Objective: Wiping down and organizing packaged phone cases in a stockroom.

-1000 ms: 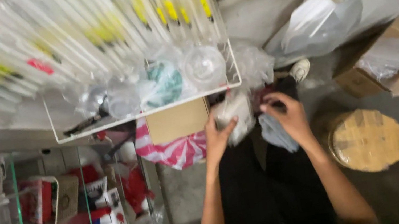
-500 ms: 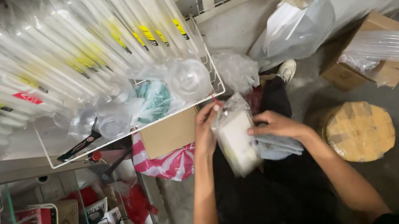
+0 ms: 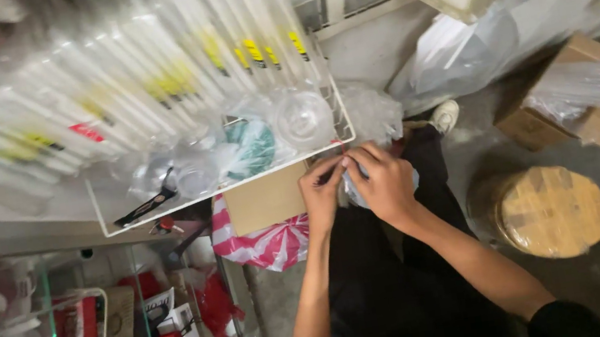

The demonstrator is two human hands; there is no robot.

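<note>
My left hand (image 3: 324, 193) and my right hand (image 3: 385, 179) are pressed together just below the corner of a white wire basket (image 3: 238, 184). Both are closed on a clear plastic bag (image 3: 352, 190), of which only a small bluish-clear sliver shows between and beside the fingers. What is inside the bag is hidden by my hands. A brown cardboard box (image 3: 268, 198) sits right beside my left hand. My black-clothed legs are underneath.
The basket holds clear lids and bagged cups, with long packs of clear sleeves hanging above. A red-and-white striped bag (image 3: 263, 241) hangs under the box. A round taped cardboard bundle (image 3: 549, 212) and an open carton (image 3: 589, 100) lie on the floor at right. Cluttered glass shelves stand at left.
Half a second ago the bag with its white contents was held lower and in plain view. My hands have since risen and closed together over its top near the basket corner.
</note>
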